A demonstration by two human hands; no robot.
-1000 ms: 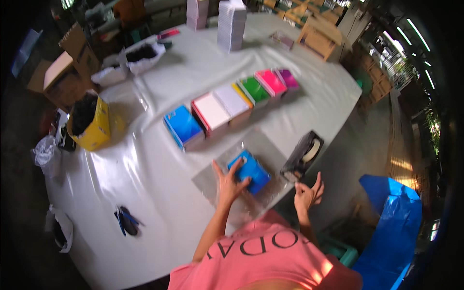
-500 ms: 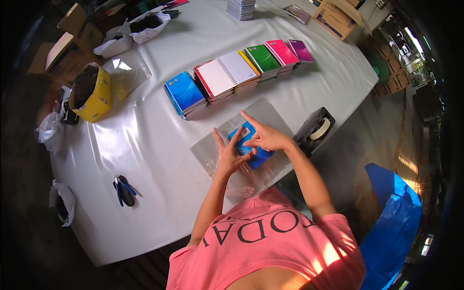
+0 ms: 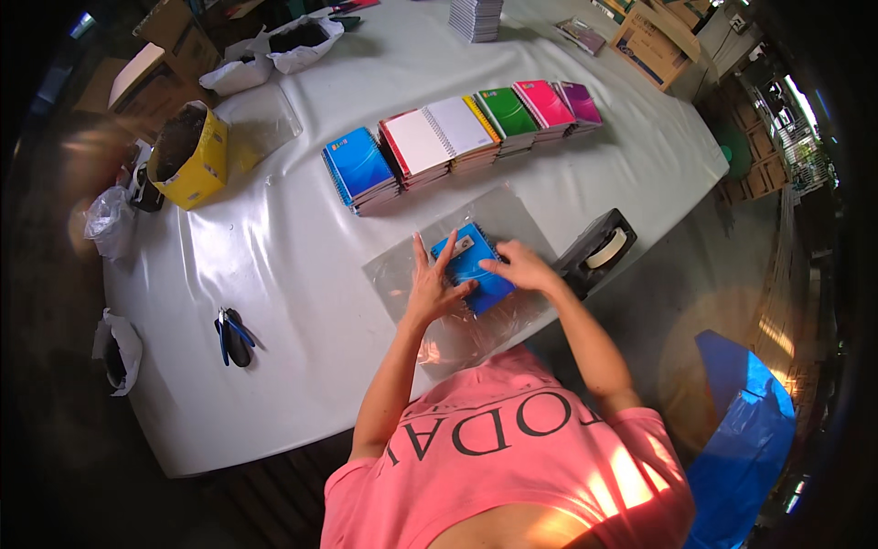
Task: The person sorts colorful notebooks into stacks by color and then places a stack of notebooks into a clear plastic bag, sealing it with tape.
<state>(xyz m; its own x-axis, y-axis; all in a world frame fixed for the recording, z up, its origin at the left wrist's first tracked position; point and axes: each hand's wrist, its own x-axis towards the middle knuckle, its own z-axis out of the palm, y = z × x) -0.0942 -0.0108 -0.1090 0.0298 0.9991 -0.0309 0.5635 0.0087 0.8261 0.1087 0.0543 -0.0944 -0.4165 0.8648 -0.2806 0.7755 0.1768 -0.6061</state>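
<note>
A blue spiral notebook [image 3: 485, 285] lies on a clear plastic sheet [image 3: 393, 267] at the table's near edge. On its cover, towards the top, is a small greyish rectangular piece [image 3: 464, 246] with a round dark spot; it looks like a metal sharpener. My left hand [image 3: 435, 291] rests along the notebook's left side with its fingers spread, the thumb low on the cover. At the right edge, my right hand [image 3: 529, 270] has its thumb on the cover and its bent fingers at the notebook's upper right side.
A row of notebook stacks [image 3: 430, 142] in several colours lies beyond the sheet. A black tape dispenser [image 3: 599, 252] stands right of my right hand. Blue-handled cutters [image 3: 234, 339] lie at left, near a yellow container [image 3: 194, 165]. Cardboard boxes [image 3: 651, 46] stand far right.
My right hand has drawn back from across the cover to the notebook's right edge, uncovering more of it. My left hand stays at the left side.
</note>
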